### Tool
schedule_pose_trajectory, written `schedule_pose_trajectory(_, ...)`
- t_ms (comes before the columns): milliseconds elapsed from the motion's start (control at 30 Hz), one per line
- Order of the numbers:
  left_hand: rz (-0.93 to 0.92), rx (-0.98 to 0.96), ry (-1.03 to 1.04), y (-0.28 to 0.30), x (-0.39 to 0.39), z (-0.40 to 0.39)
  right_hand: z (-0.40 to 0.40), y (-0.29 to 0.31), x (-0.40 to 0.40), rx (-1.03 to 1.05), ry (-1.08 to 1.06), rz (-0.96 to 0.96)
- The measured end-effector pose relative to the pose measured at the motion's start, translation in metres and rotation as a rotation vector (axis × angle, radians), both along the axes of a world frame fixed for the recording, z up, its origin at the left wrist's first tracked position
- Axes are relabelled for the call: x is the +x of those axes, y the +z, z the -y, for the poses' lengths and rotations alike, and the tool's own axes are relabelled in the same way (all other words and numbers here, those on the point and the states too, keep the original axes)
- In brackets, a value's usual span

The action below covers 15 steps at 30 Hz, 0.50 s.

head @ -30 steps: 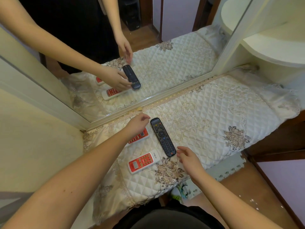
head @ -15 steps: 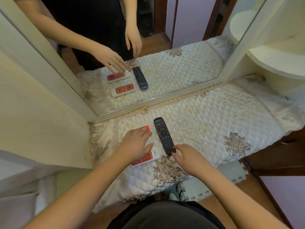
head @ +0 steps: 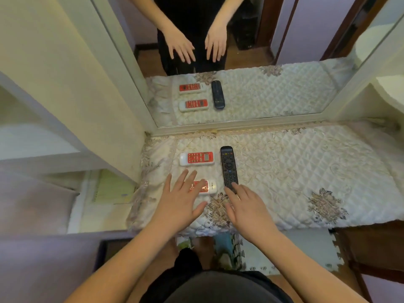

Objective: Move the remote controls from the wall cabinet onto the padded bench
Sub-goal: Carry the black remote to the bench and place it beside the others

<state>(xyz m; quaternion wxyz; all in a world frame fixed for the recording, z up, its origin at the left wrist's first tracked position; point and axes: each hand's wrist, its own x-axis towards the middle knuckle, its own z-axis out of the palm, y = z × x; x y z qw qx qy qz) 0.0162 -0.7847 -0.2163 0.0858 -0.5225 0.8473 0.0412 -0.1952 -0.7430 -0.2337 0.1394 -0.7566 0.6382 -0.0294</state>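
Note:
Three remotes lie on the quilted white padded bench [head: 295, 171]. A red-and-white remote [head: 196, 158] lies crosswise at the back left. A second red-and-white remote [head: 206, 187] lies nearer me, partly hidden under the fingers of my left hand [head: 182, 202]. A black remote [head: 228, 166] lies lengthwise to their right. My right hand [head: 246, 205] hovers flat, its fingertips over the black remote's near end. Both hands have spread fingers and hold nothing.
A large mirror [head: 240, 62] stands behind the bench and reflects the remotes and hands. A cream cabinet wall [head: 76, 84] rises on the left, with shelves below. White rounded shelves [head: 391, 88] sit at the right. A patterned floor mat [head: 262, 248] lies below the bench edge.
Both hands have pulled back toward me and flattened. My left hand left the back red remote and now hovers over the near one. The camera tilted to face the bench squarely.

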Motion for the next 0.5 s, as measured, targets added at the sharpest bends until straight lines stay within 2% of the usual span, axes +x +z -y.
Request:
schedule_pose_trajectory(267,0.018,-0.072,0.23,0.012,0.044,-0.042,0.013,0.016,0.042,-0.029,0.213,0.028)
schedule_pose_trajectory(500,0.029,-0.021,0.532,0.032,0.107,-0.095,0.018,0.027,0.115,-0.024,0.454,-0.009)
